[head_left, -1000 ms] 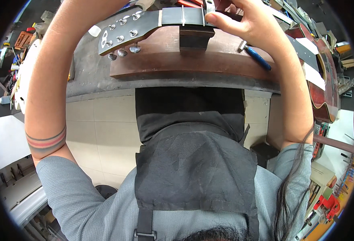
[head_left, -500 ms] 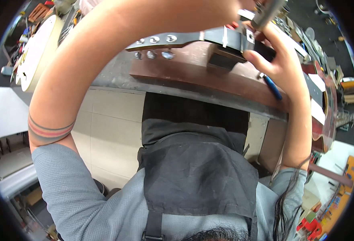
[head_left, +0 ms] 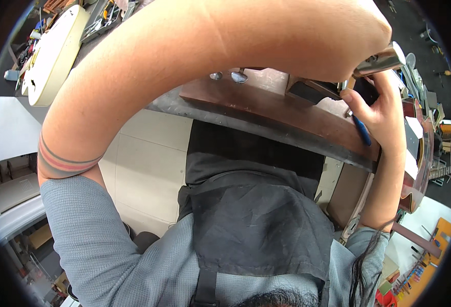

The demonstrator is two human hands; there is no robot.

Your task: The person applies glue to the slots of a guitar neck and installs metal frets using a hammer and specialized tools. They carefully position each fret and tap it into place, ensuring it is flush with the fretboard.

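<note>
Left hand (head_left: 356, 51) and metal tool (head_left: 381, 62) are now lower and closer to the right hand (head_left: 384, 112), and the left forearm covers more of the guitar (head_left: 239, 77), leaving two tuners showing where several more showed half a second ago. Left fingers are hidden behind the wrist, so I cannot tell how they close; the tool lies right beside them. Right thumb stands apart from its fingers, its tip at a small metal piece by the guitar's neck; whether they grip it, I cannot tell. Guitar lies beneath the left forearm, above a brown board (head_left: 235, 107) on the tabletop (head_left: 169, 104), near a dark block (head_left: 307, 93). Blue-handled tool (head_left: 361, 132) lies on the board just below the right thumb. Red guitar (head_left: 415, 193) is at far right.
</note>
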